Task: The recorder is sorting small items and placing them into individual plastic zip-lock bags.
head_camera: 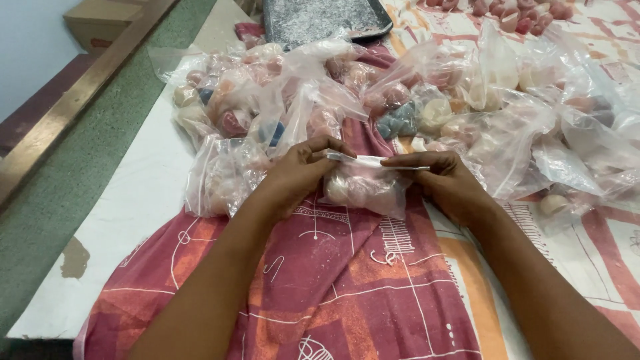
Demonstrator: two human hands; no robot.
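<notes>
A small clear plastic bag point(363, 188) filled with pale rounded pieces lies on the red patterned cloth point(333, 280). My left hand point(300, 173) pinches the bag's top strip at its left end. My right hand point(443, 180) pinches the same strip at its right end, so the strip is stretched flat between my fingers. Just beyond my hands lies a heap of similar filled clear bags point(320, 100) with pink, cream and blue-grey pieces inside.
A dark metal tray point(320, 20) sits at the far edge. Loose pink pieces point(513, 13) lie at the top right. The white table edge point(133, 200) runs along the left, with a green floor and a cardboard box point(100, 20) beyond.
</notes>
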